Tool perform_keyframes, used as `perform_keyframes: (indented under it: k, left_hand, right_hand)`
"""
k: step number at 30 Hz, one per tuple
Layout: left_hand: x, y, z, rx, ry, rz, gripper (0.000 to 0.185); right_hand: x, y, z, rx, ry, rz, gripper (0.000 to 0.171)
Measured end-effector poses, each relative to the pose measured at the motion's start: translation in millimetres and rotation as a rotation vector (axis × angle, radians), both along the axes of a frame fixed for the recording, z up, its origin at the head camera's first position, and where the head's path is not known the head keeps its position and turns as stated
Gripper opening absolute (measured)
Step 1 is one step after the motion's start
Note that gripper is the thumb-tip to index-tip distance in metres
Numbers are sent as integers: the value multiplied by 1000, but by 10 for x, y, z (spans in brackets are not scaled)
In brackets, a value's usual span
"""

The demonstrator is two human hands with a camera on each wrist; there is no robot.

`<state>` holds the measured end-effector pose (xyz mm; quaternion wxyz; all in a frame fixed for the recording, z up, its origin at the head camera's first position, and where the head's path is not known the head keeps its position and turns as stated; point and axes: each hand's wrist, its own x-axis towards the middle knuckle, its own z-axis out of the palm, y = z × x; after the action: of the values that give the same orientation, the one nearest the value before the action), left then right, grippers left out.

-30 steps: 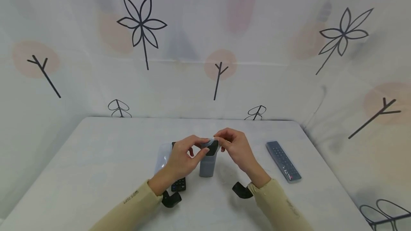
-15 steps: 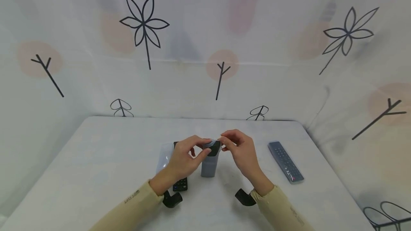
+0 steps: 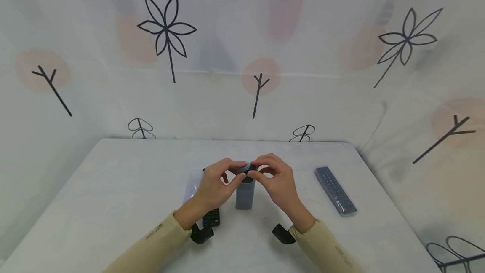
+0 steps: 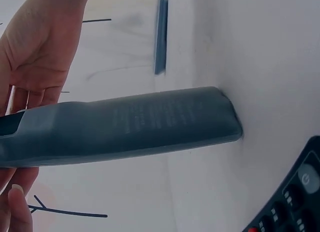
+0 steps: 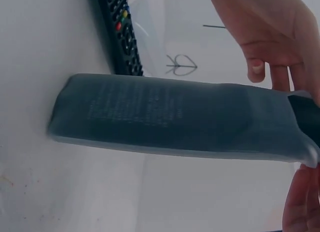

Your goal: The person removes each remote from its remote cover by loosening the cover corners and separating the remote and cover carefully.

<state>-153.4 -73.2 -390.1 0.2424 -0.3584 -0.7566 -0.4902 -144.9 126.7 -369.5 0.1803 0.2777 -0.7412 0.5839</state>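
Black remote control (image 5: pixel 306 115), one of three remotes, stands upright inside a translucent grey-blue plastic sleeve (image 3: pixel 245 196), lower end down at the white table (image 3: pixel 132 188). Two hands pinch the sleeve's mouth between thumb and fingers, the left hand (image 3: pixel 217 183) on one side, the right hand (image 3: pixel 278 180) on the other; the remote's dark end shows between their fingertips, its length extending below them. One uncovered black remote (image 3: pixel 211 218) and one flat clear plastic sleeve (image 3: pixel 193 184) lie partly hidden beneath the left arm; one sleeved blue-grey remote (image 3: pixel 335 191) lies well apart, rightward.
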Motion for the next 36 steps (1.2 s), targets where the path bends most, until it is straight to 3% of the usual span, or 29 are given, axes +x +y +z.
perform_keyframes:
  k: [7, 14, 20, 29, 36]
  left_hand:
    - [2, -42, 34, -39, -5, -21, 25]
    - [1, -62, 82, -100, 54, 2, 27]
    - [18, -51, 107, -136, 105, 30, 27]
    - [-31, -34, 127, -144, 153, -6, 25]
    - [-33, -23, 98, -130, 164, -22, 27]
  right_hand:
    - [122, -80, 140, 10, 114, -26, 23]
    - [-47, -34, -83, 67, 214, -77, 28]
    - [-99, -48, -136, 107, 323, -116, 30]
    - [-96, -55, -155, 36, 312, -103, 21]
    - [-97, -45, -184, 0, 294, -76, 23]
